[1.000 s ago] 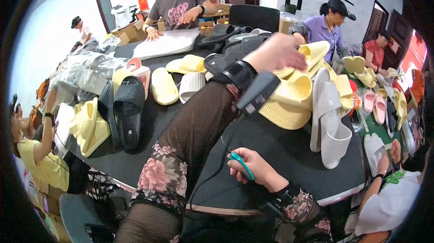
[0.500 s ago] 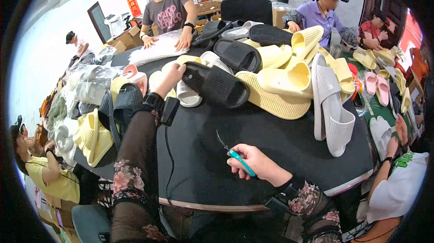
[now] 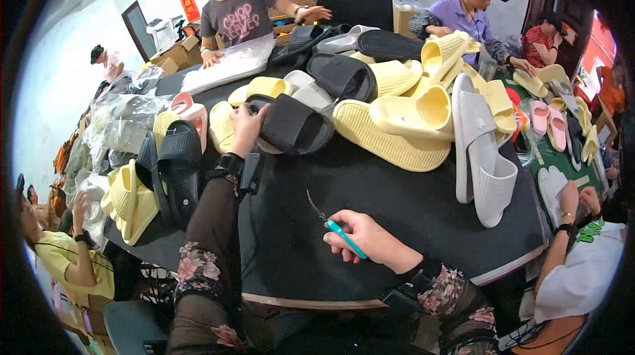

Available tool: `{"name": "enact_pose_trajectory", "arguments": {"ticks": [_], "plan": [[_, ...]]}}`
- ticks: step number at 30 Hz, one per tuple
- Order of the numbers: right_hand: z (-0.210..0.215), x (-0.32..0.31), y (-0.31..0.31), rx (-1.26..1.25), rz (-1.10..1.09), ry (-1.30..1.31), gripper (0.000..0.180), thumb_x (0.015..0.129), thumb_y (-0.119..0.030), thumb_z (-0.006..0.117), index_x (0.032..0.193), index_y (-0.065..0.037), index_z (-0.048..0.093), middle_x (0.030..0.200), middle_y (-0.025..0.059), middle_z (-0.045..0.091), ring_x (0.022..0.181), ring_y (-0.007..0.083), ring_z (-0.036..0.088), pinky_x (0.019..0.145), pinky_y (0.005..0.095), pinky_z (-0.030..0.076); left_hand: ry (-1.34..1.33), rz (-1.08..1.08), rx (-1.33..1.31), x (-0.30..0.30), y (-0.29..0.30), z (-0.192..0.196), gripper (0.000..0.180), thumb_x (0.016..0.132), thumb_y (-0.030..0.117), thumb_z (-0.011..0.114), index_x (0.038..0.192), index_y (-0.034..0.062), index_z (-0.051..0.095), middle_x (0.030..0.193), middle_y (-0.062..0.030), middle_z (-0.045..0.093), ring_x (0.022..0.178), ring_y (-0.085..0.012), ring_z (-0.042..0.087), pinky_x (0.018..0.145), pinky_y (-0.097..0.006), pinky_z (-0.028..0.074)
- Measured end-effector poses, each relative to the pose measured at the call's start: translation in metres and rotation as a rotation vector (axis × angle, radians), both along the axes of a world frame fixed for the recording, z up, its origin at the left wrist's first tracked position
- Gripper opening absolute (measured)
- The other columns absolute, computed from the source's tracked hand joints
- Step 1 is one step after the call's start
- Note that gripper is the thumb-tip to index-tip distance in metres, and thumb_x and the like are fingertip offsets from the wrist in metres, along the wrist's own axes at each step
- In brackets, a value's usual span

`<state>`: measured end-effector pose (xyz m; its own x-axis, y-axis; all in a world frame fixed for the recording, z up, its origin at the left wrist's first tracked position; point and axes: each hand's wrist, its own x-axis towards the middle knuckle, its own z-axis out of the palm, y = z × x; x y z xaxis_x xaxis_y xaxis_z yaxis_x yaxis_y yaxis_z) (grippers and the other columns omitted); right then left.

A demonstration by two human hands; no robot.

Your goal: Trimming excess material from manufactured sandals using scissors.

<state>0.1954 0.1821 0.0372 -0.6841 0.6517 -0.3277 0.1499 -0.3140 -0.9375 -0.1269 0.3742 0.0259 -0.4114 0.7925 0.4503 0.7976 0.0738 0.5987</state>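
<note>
My left hand is closed on the edge of a black slide slipper, whose broad ribbed strap faces me. Part of another dark slipper edge shows just behind the fingers, and I cannot tell whether it is held too. Above the bare part of the black table, my right hand grips a slim teal-handled tool with a thin, curved metal tip that points up and away to the left. The tool touches no slipper.
Yellow slippers, black ones and a grey-white pair are heaped along the far side and right. More yellow and black slippers lie left. Across the table, a person rests one hand on stacked clear bags. Others work around.
My left hand has turned the black slipper from lying lengthwise to strap toward me. My right hand has shifted slightly left with the tool. The person opposite has reached out one arm.
</note>
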Motion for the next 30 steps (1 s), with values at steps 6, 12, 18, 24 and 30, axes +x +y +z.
{"name": "enact_pose_trajectory", "arguments": {"ticks": [6,12,18,24,30], "plan": [[0.0,0.004,0.002,0.04,-0.028,-0.053,0.04,0.085,-0.026,0.064,0.113,0.001,0.052,0.074,0.0037,0.061,0.055,0.0067,0.057,0.045,0.0199,0.045,-0.25,-0.089,-0.173,0.07,-0.014,0.01,0.067,0.08,0.04,0.069,0.126,-0.0036,0.046,0.128,-0.0291,0.035,0.113,-0.04,0.046,0.095,-0.04,0.041],[0.0,0.001,0.002,0.029,-0.03,-0.056,0.04,0.085,-0.026,0.064,0.113,0.001,0.052,0.074,0.0039,0.061,0.053,0.0068,0.056,0.044,0.0193,0.044,-0.404,-0.191,-0.203,0.105,-0.006,0.014,0.062,0.083,0.033,0.066,0.127,-0.0047,0.043,0.128,-0.0298,0.034,0.114,-0.0417,0.045,0.096,-0.038,0.041],[0.0,0.004,0.003,0.026,-0.039,-0.081,0.041,0.086,-0.026,0.064,0.114,0.001,0.052,0.073,0.0039,0.061,0.052,0.0067,0.055,0.044,0.0196,0.044,-0.588,-0.374,-0.312,0.138,0.011,0.022,0.052,0.086,0.029,0.061,0.117,-0.0099,0.046,0.119,-0.0303,0.041,0.078,-0.0293,0.062,0.058,-0.036,0.052],[0.001,-0.006,-0.001,0.018,-0.015,-0.112,0.043,0.086,-0.026,0.063,0.116,0.003,0.051,0.073,0.0037,0.06,0.052,0.0067,0.055,0.045,0.0198,0.044,-0.301,-0.215,-0.165,0.159,0.051,-0.011,0.047,0.087,0.03,0.06,0.115,-0.0057,0.049,0.094,-0.0218,0.059,0.064,-0.0262,0.062,0.047,-0.033,0.05],[0.008,-0.002,-0.001,0.04,-0.022,-0.13,0.044,0.086,-0.025,0.063,0.117,0.004,0.049,0.074,0.0046,0.06,0.053,0.0074,0.055,0.045,0.0208,0.044,0.013,-0.293,-0.202,0.181,0.024,0.016,0.052,0.083,0.031,0.061,0.115,-0.0086,0.05,0.102,-0.026,0.056,0.07,-0.0274,0.063,0.055,-0.033,0.053]]}}
